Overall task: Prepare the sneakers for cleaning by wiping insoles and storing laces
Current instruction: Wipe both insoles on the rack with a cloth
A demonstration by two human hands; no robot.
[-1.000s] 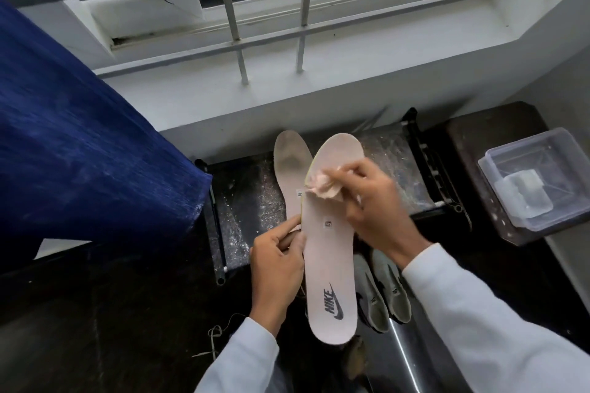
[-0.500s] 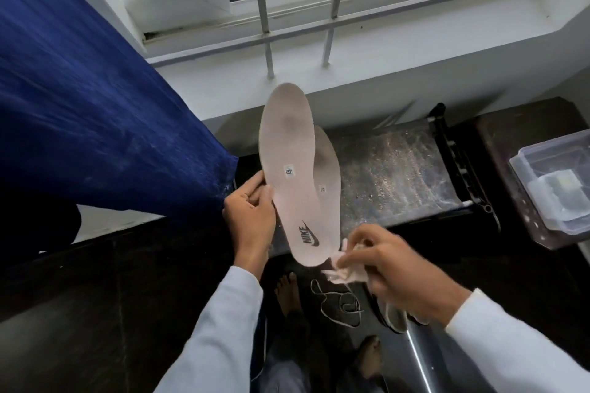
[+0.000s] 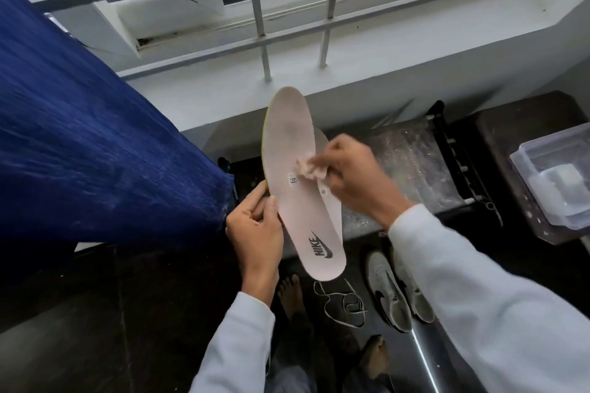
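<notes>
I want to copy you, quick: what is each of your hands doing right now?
Left hand: closed, holding the front insole by its edge.
Right hand: closed, pinching a crumpled wipe against that insole.

Left hand (image 3: 255,233) grips insoles (image 3: 292,137); right hand (image 3: 354,182) pinches cloth (image 3: 308,167).

Pale pink insole (image 3: 297,175) with dark logo, deep blue curtain (image 3: 79,137).

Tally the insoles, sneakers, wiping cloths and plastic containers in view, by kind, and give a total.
Insoles: 2
Sneakers: 2
Wiping cloth: 1
Clear plastic container: 1
Total: 6
</notes>
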